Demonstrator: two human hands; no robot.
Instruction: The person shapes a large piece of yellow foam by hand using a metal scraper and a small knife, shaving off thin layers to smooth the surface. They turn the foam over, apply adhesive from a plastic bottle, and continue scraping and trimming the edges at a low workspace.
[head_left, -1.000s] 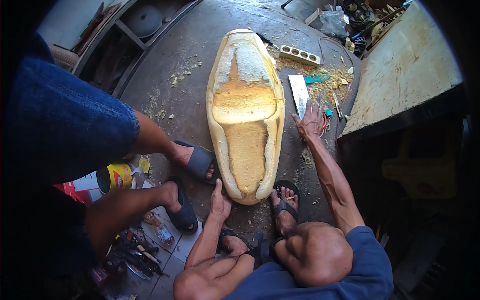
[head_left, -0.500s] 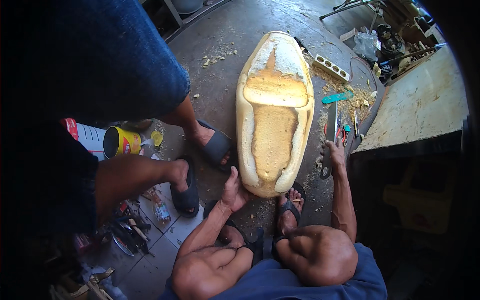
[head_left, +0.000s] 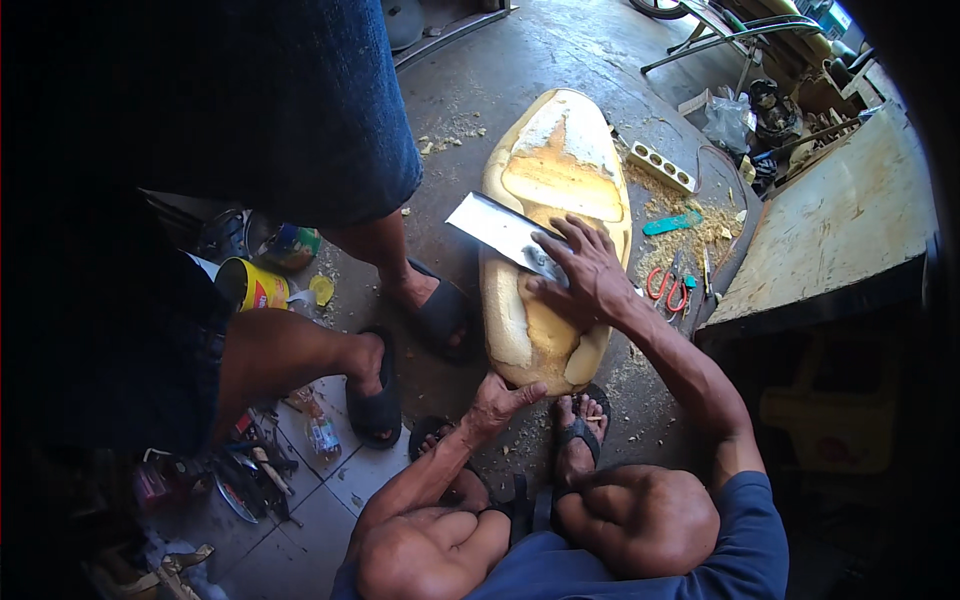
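A long yellowish foam motorcycle seat pad (head_left: 553, 185) lies on the floor in front of me, with pale cut strips along its sides. My right hand (head_left: 585, 275) reaches over it and grips a broad, shiny flat metal blade (head_left: 495, 228). The blade slants across the pad, its free end sticking out past the left side. Whether its edge touches the foam I cannot tell. At the pad's near end my left hand (head_left: 497, 403) grips the rim, thumb along the edge and the other fingers partly hidden.
Another person's sandalled feet (head_left: 435, 305) stand close left. Right of the pad are foam crumbs, a power strip (head_left: 662, 167), a teal strip (head_left: 673, 223), and red-handled scissors (head_left: 667, 285). A worn board (head_left: 830, 215) stands far right. Left lie a yellow can (head_left: 250, 287) and several tools (head_left: 255, 475).
My right hand has brought the blade from the floor at the right up and left over the pad. My left hand has shifted slightly right and down, its thumb now along the pad's near edge.
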